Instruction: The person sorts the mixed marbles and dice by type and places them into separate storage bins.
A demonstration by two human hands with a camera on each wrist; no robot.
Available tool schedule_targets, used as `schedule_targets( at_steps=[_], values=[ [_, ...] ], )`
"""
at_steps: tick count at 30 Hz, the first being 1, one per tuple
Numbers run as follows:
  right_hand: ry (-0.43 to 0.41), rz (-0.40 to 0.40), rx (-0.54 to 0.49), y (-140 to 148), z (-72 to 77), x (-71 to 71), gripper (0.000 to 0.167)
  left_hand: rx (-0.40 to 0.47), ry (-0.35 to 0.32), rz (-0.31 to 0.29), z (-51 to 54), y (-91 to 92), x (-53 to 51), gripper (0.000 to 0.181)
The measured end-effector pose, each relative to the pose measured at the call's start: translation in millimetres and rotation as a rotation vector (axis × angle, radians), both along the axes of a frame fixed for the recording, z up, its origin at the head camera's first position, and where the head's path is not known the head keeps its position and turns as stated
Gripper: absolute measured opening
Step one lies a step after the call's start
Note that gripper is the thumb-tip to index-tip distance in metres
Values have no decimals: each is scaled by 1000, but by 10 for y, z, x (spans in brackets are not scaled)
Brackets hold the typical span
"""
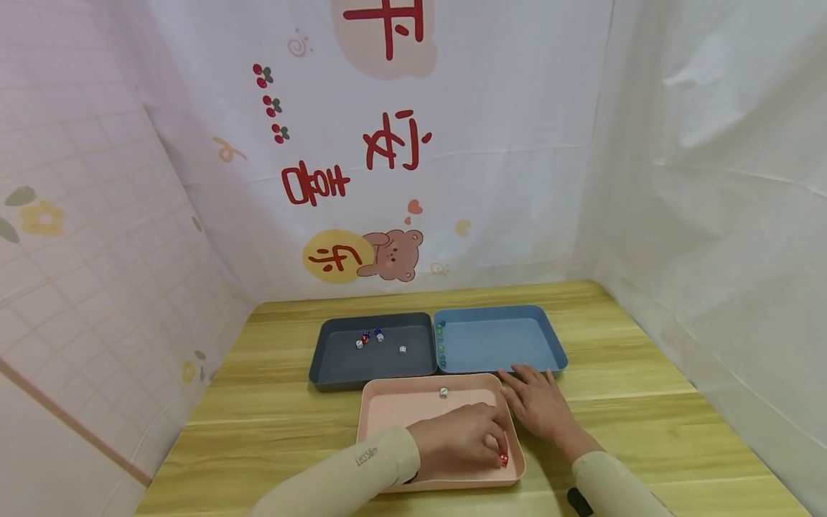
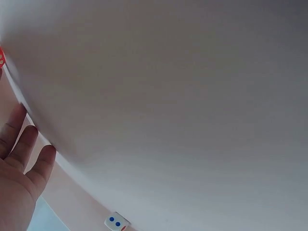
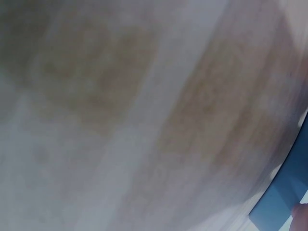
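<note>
My left hand (image 1: 465, 434) reaches into the pink tray (image 1: 394, 388) and pinches a red die (image 1: 504, 460) at its near right corner. In the left wrist view, the red die (image 2: 2, 57) shows only at the left edge, and the other fingers (image 2: 42, 166) extend over the tray. Against the far side of the pink tray lies a white die (image 1: 443, 393), its blue pips visible in the left wrist view. My right hand (image 1: 539, 403) rests with fingers spread between the pink tray and the blue tray (image 1: 497, 337). In the right wrist view, one fingertip (image 3: 301, 216) is by the blue tray's side.
A dark grey tray (image 1: 336, 366) at the back left holds several white, red and blue dice. Small green and teal pieces (image 1: 441, 345) line the blue tray's left wall. All trays stand on a wood-grain table (image 1: 271, 409) enclosed by white printed sheets (image 1: 491, 179).
</note>
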State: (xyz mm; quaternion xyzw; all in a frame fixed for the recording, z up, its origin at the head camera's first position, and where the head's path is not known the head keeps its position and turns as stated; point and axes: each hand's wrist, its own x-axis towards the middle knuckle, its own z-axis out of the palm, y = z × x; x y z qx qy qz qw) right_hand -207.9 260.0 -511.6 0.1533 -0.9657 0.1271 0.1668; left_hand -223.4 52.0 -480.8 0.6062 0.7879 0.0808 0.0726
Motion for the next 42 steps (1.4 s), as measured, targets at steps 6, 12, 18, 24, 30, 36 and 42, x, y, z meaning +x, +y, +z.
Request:
schedule_targets(
  at_steps=[6, 12, 18, 24, 30, 36, 42],
  values=[
    [9, 3, -3, 4, 10, 3, 40, 4, -6, 4, -6, -2, -17, 12],
    [11, 3, 1, 7, -3, -4, 40, 9, 2, -13, 8, -22, -43, 15],
    [13, 2, 8, 11, -28, -3, 41, 12, -1, 15, 58, -46, -80, 16],
    [7, -2, 8, 1, -27, 10, 42, 41, -31, 72, 124, -89, -157, 16],
    [8, -4, 14, -2, -19, 13, 42, 92, -137, 185, 201, -204, -306, 15],
    [2, -11, 9, -1, -23, 9, 41, 211, -253, 345, 253, -390, -486, 15],
    [13, 1, -5, 9, -28, -2, 41, 327, -302, 491, 272, -610, -677, 12]
  ],
)
